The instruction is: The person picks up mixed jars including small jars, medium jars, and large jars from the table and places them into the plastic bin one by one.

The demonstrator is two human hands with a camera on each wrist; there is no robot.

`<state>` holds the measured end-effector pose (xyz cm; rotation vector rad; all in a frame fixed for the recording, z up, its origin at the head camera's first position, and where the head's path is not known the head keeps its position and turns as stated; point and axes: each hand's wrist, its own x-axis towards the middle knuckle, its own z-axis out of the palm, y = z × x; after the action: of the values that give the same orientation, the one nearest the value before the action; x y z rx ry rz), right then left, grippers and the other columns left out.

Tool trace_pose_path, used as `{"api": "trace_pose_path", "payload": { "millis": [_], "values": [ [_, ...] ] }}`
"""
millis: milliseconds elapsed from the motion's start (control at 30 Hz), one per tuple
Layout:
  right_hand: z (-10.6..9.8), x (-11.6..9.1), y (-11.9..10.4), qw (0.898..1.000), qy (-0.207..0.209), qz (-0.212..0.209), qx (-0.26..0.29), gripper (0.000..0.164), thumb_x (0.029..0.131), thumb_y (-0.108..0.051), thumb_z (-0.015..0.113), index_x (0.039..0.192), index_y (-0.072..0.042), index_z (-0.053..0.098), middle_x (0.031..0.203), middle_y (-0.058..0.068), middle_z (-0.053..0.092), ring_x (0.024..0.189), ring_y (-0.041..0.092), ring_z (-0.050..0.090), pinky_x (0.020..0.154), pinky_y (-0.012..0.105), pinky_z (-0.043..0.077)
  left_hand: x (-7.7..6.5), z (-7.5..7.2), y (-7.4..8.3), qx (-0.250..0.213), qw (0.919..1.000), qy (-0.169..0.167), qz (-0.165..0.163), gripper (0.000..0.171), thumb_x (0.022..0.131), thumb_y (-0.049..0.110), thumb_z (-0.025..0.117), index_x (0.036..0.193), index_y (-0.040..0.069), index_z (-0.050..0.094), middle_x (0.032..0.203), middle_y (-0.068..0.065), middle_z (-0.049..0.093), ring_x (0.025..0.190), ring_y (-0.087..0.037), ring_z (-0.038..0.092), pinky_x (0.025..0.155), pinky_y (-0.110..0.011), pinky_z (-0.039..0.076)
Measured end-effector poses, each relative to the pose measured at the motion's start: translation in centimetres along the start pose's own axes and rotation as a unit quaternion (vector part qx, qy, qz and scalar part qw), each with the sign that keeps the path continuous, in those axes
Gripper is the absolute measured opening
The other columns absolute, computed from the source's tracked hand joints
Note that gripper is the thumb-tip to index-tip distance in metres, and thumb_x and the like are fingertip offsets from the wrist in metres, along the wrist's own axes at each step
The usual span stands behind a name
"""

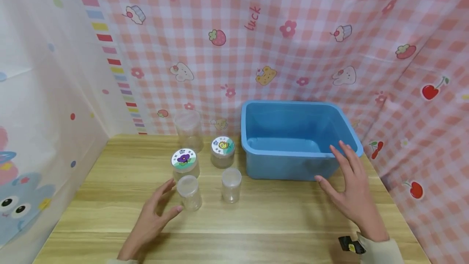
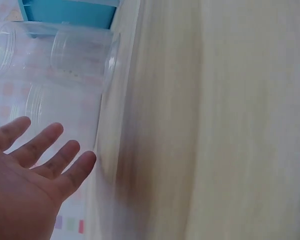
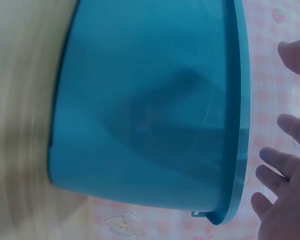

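Note:
My left hand (image 1: 153, 214) is just left of a small clear jar (image 1: 190, 194), thumb and fingers spread apart, holding nothing. Behind that jar stands a jar with a purple-flower lid (image 1: 185, 162). To its right are another small clear jar (image 1: 231, 185) and a low jar with a sunflower lid (image 1: 222, 152). A taller clear jar (image 1: 188, 129) stands at the back. My right hand (image 1: 349, 192) hovers with spread fingers by the front right corner of a blue plastic bin (image 1: 289, 168). In the right wrist view its fingers appear apart from the bin's rim (image 3: 242, 110).
The wooden table (image 1: 264, 231) meets a pink checked cloth (image 1: 227, 60) hanging behind the bin and jars. More printed cloth hangs at the left and right sides. A black bow with a yellow centre (image 1: 351, 246) is at the right sleeve.

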<state>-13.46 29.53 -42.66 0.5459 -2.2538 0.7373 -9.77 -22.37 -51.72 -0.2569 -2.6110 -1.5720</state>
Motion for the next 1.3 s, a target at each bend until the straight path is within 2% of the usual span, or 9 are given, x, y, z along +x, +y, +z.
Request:
{"api": "trace_pose_path", "payload": {
  "millis": [133, 300, 367, 467, 667, 800, 933, 1100, 1300],
  "values": [
    [-0.3, 0.8, 0.5, 1.000, -0.007, 0.009, -0.003, 0.080, 0.096, -0.061, 0.069, 0.152, -0.006, 0.055, 0.161, 0.023, 0.047, 0.148, 0.052, 0.039, 0.127, 0.064, 0.027, 0.1, 0.5, -0.1, -0.035, 0.9994, -0.001, -0.002, 0.076, 0.096, 0.015, 0.078, 0.160, 0.005, 0.039, 0.157, -0.024, 0.050, 0.140, -0.045, 0.053, 0.117, -0.045, 0.048],
    [-0.5, 1.6, 0.9, 0.999, -0.022, 0.019, -0.021, 0.077, 0.083, -0.022, 0.089, 0.151, -0.008, 0.056, 0.159, 0.020, 0.050, 0.144, 0.050, 0.044, 0.128, 0.056, 0.030, 0.4, 1.1, -0.2, -0.084, 0.9964, -0.008, -0.013, 0.075, 0.094, 0.012, 0.080, 0.158, 0.004, 0.041, 0.157, -0.022, 0.051, 0.138, -0.015, 0.055, 0.113, -0.016, 0.043],
    [-0.4, 1.9, 1.2, 0.999, -0.023, 0.017, -0.030, 0.078, 0.078, -0.013, 0.091, 0.148, -0.005, 0.058, 0.156, 0.022, 0.053, 0.142, 0.049, 0.046, 0.127, 0.056, 0.032, 0.5, 1.2, -0.2, -0.087, 0.9960, -0.009, -0.018, 0.075, 0.093, 0.013, 0.081, 0.157, 0.005, 0.043, 0.156, -0.021, 0.052, 0.135, -0.005, 0.054, 0.112, -0.016, 0.044],
    [-0.3, 2.3, 1.6, 0.999, -0.025, 0.011, -0.040, 0.076, 0.075, -0.009, 0.092, 0.144, -0.004, 0.062, 0.151, 0.023, 0.058, 0.139, 0.048, 0.050, 0.127, 0.053, 0.034, 0.5, 1.4, -0.1, -0.084, 0.9961, -0.011, -0.025, 0.075, 0.092, 0.015, 0.083, 0.156, 0.008, 0.045, 0.156, -0.018, 0.053, 0.135, -0.007, 0.054, 0.113, -0.018, 0.045],
    [-0.4, 2.6, 2.0, 0.999, -0.010, -0.003, -0.041, 0.060, 0.097, -0.054, 0.071, 0.134, -0.007, 0.071, 0.134, 0.017, 0.070, 0.127, 0.040, 0.060, 0.122, 0.027, 0.035, 0.7, 1.7, 0.0, -0.095, 0.9950, -0.004, -0.030, 0.076, 0.087, 0.013, 0.087, 0.153, 0.011, 0.050, 0.151, -0.016, 0.057, 0.129, -0.008, 0.058, 0.111, -0.023, 0.049],
    [-0.4, 2.2, 1.8, 0.998, 0.008, 0.006, -0.055, 0.043, 0.086, -0.024, 0.089, 0.124, -0.007, 0.076, 0.119, 0.014, 0.076, 0.116, 0.036, 0.062, 0.111, 0.016, 0.033, 1.0, 2.1, 0.2, -0.096, 0.9950, 0.001, -0.026, 0.074, 0.084, 0.011, 0.089, 0.149, 0.010, 0.054, 0.148, -0.015, 0.059, 0.126, -0.013, 0.062, 0.109, -0.030, 0.053],
    [-0.2, 2.0, 1.7, 0.998, 0.021, 0.020, -0.062, 0.050, 0.068, 0.001, 0.095, 0.115, -0.005, 0.079, 0.109, 0.016, 0.076, 0.110, 0.035, 0.061, 0.103, 0.021, 0.036, 1.1, 2.4, 0.3, -0.094, 0.9952, 0.002, -0.028, 0.072, 0.083, 0.011, 0.089, 0.147, 0.009, 0.056, 0.147, -0.014, 0.060, 0.124, -0.023, 0.065, 0.106, -0.036, 0.056],
    [0.0, 1.9, 1.6, 0.998, 0.032, 0.027, -0.055, 0.044, 0.070, 0.002, 0.094, 0.111, -0.003, 0.080, 0.107, 0.018, 0.074, 0.107, 0.037, 0.058, 0.095, 0.035, 0.039, 1.2, 2.8, 0.5, -0.106, 0.9938, 0.010, -0.033, 0.073, 0.082, 0.007, 0.090, 0.147, 0.007, 0.056, 0.145, -0.017, 0.061, 0.123, -0.034, 0.066, 0.100, -0.035, 0.059],
    [0.3, 1.8, 1.6, 0.997, 0.042, 0.031, -0.054, 0.039, 0.072, 0.001, 0.093, 0.109, -0.002, 0.079, 0.106, 0.020, 0.073, 0.105, 0.038, 0.058, 0.092, 0.039, 0.040, 1.3, 3.0, 0.8, -0.112, 0.9925, 0.022, -0.042, 0.072, 0.081, 0.006, 0.090, 0.145, 0.006, 0.057, 0.143, -0.022, 0.062, 0.122, -0.044, 0.068, 0.097, -0.042, 0.062]
  ]
}}
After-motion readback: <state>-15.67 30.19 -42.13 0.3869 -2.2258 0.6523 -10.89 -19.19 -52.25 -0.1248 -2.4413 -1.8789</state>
